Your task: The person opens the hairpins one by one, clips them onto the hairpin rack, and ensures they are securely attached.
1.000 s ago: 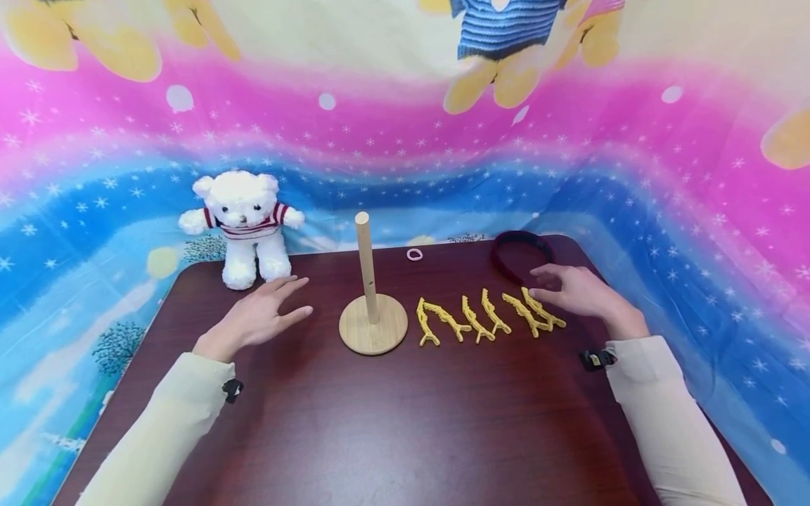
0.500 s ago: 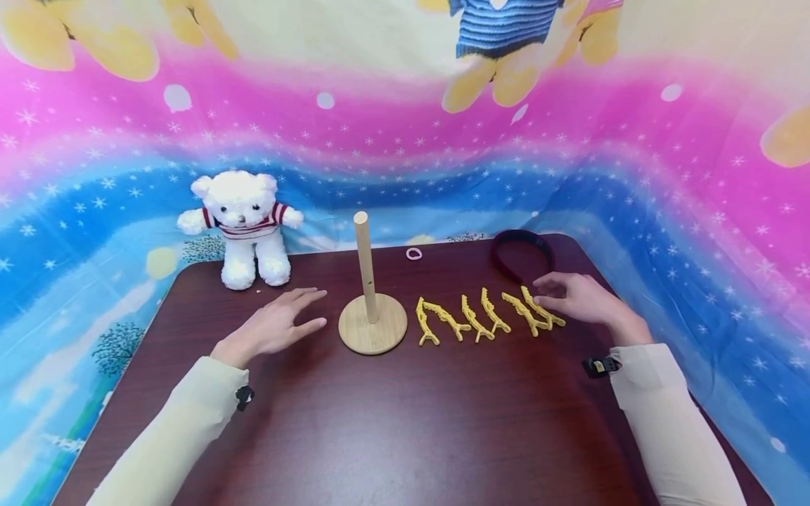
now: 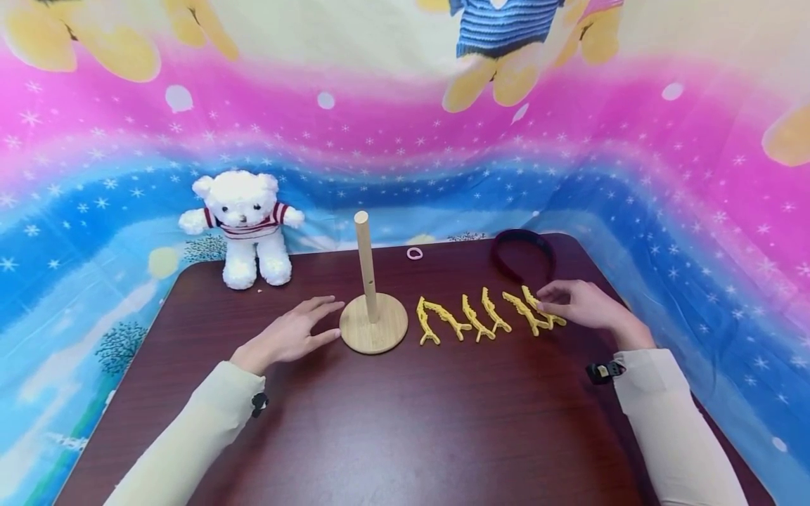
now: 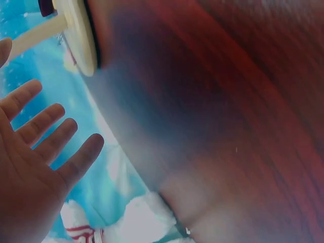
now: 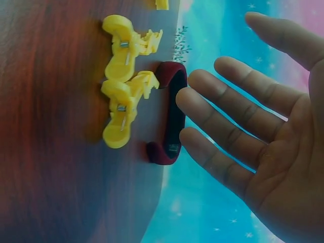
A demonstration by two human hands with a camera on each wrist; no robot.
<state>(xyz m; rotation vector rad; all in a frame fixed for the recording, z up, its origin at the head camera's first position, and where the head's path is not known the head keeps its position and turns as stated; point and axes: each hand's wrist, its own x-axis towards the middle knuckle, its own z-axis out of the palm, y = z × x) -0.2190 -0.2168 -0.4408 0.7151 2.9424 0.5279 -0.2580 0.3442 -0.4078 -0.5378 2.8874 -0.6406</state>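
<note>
A round-based wooden stand (image 3: 373,337) with an upright dowel stands mid-table. My left hand (image 3: 287,336) is just left of its base, fingertips right at the rim, fingers spread and holding nothing. In the left wrist view the fingers (image 4: 81,162) are extended. Several yellow alligator hair clips (image 3: 477,323) lie in a row to the right of the stand. Over the rightmost yellow hair clip (image 3: 533,301) hovers my right hand (image 3: 582,303), partly covering it in the head view. Its fingers (image 5: 243,109) look relaxed and hold nothing in the right wrist view.
Behind the clips lies a dark red headband (image 3: 496,261) near the table's back edge. A small pink hair tie (image 3: 414,254) is at the back middle. At the back left stands a white teddy bear (image 3: 243,225) in a striped sweater. A printed cloth backdrop (image 3: 405,140) encloses the table (image 3: 405,422).
My left hand has moved right and slightly nearer to me, up to the stand's base. The right hand has shifted a little right and nearer to me. The objects have stayed put.
</note>
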